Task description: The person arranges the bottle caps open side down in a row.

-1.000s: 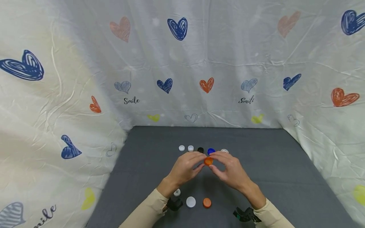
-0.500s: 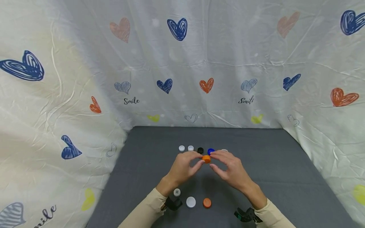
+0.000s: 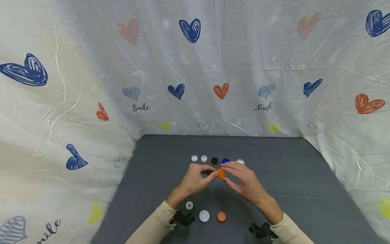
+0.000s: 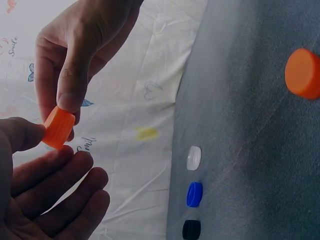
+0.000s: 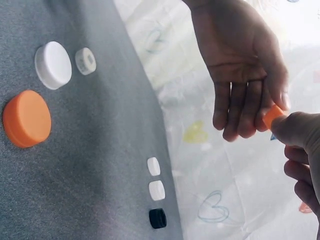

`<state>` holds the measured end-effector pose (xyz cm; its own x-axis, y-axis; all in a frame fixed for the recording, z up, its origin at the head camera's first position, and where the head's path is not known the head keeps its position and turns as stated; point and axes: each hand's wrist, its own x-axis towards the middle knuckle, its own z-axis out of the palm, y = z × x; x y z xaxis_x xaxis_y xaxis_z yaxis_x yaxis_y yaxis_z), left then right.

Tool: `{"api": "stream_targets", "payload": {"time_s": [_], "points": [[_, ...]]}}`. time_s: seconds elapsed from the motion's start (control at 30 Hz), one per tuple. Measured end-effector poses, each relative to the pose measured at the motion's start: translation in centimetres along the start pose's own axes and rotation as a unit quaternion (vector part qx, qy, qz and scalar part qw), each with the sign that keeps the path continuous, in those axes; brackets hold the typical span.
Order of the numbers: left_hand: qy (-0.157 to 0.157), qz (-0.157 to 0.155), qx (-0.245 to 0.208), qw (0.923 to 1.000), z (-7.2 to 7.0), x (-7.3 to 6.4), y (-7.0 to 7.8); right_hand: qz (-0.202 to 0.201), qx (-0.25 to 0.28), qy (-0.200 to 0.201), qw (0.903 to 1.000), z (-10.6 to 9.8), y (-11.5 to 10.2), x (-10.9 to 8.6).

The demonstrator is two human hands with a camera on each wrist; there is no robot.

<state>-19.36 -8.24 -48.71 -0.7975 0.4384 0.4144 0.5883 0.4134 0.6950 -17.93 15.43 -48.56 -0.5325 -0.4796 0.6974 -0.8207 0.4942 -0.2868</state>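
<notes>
An orange bottle cap point(image 3: 220, 174) is held above the table between both hands. My left hand point(image 3: 195, 179) pinches it between thumb and index finger; in the left wrist view the other left fingers point(image 4: 75, 200) are spread loosely below the cap. From the other side, my right hand point(image 3: 245, 179) pinches the cap's edge with thumb and fingertips, the thumb partly covering it in the right wrist view. Behind the hands lies a row of small caps: two white point(image 3: 194, 158) ones, a black cap point(image 3: 214, 161), a blue cap point(image 3: 225, 161) and a clear-white cap point(image 3: 240, 161).
Nearer on the grey table point(image 3: 304, 203) lie a large white cap point(image 3: 204, 216), another orange cap point(image 3: 221, 217) and a small whitish cap point(image 3: 189, 205) with a greyish square centre. A white curtain with hearts point(image 3: 201, 67) hangs behind the table.
The orange cap has turned in the hands: its hollow side faced the head camera, then its side, and now its flat face. The caps on the table have stayed put.
</notes>
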Motion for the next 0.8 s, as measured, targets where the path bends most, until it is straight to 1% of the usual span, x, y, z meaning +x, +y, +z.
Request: {"api": "stream_targets", "payload": {"time_s": [0.07, 0.13, 0.2, 0.3, 0.37, 0.47, 0.7, 0.8], "points": [[-0.003, 0.004, 0.009, 0.9999, -0.1, -0.1, 0.1, 0.009, -0.003, -0.002, 1.0000, 0.0, 0.0, -0.1], [-0.001, 0.021, 0.028, 0.9994, -0.3, -0.1, 0.1, 0.016, -0.008, -0.002, 0.9998, 0.0, 0.1, -0.2], [0.005, 0.047, 0.057, 0.9973, -0.5, -0.1, 0.1, 0.022, -0.010, -0.001, 0.9997, 0.0, 0.1, -0.3], [0.016, 0.089, 0.111, 0.9898, -0.6, -0.1, 0.0, 0.025, -0.013, 0.004, 0.9996, -0.1, 0.2, -0.4], [0.019, 0.111, 0.140, 0.9837, -0.6, -0.1, 0.0, 0.022, -0.011, 0.007, 0.9997, 0.0, 0.2, -0.4], [0.018, 0.136, 0.161, 0.9773, -0.4, 0.0, 0.1, 0.017, -0.006, 0.007, 0.9998, 0.1, 0.2, -0.4], [0.012, 0.163, 0.188, 0.9684, 0.2, 0.3, 0.4, 0.025, -0.015, -0.005, 0.9996, -0.2, 0.2, -0.7], [-0.007, 0.168, 0.201, 0.9650, 0.7, 0.5, 0.6, 0.023, -0.020, -0.014, 0.9994, -0.5, 0.4, -1.2]]}}
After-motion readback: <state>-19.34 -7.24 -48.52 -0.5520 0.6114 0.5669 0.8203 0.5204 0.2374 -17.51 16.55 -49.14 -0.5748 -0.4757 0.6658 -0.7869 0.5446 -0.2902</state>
